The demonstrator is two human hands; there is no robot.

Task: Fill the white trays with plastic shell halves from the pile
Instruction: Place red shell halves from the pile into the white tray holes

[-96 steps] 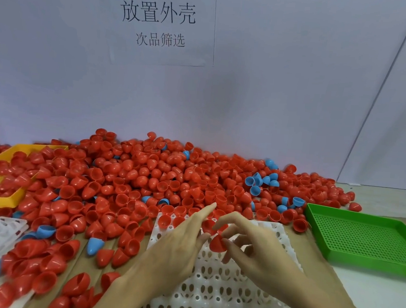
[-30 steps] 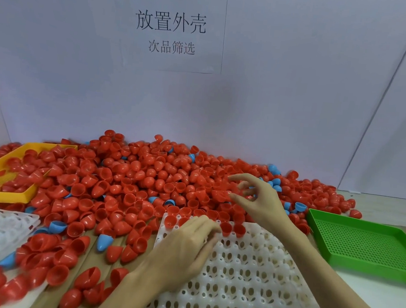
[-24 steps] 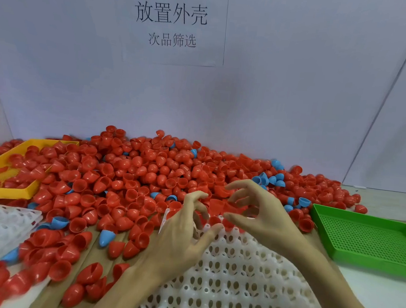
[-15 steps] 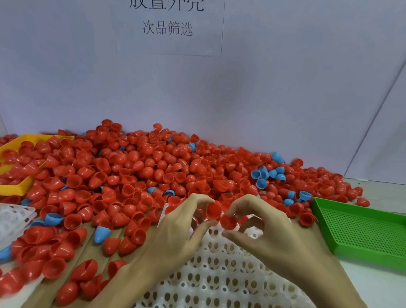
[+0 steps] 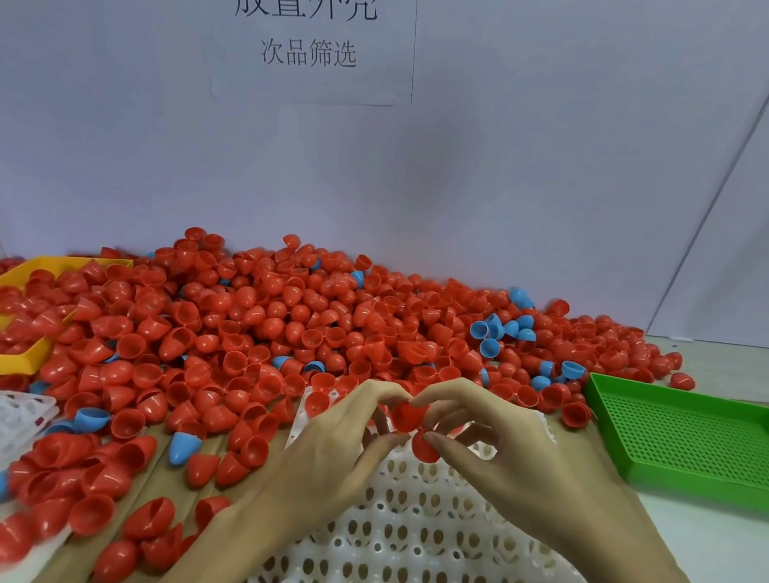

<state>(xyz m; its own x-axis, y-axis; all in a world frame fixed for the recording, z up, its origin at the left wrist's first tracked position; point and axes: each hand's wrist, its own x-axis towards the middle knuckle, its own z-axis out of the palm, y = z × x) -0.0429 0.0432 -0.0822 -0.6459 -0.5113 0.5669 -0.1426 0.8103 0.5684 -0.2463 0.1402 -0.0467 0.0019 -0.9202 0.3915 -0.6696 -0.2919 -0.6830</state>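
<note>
Pinching a glossy red shell half (image 5: 406, 416) between fingertips, the left hand (image 5: 336, 445) meets the right hand (image 5: 499, 450), which pinches a second red half (image 5: 424, 448) just below. Both hover over the far edge of the white perforated tray (image 5: 420, 550), whose cups nearer the wrists lie open. Beyond the fingers spreads the pile of rounded shells (image 5: 301, 321); right of the right hand sits a green mesh tray (image 5: 695, 439).

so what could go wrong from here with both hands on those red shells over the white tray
1. The right hand pinches two red shells that the left hand also touches; one could slip and bounce off the white tray.
2. The pile crowds the tray's far edge, so loose shells may roll into its pockets.
3. Blue shells are mixed in; one might get grabbed by mistake.
</note>
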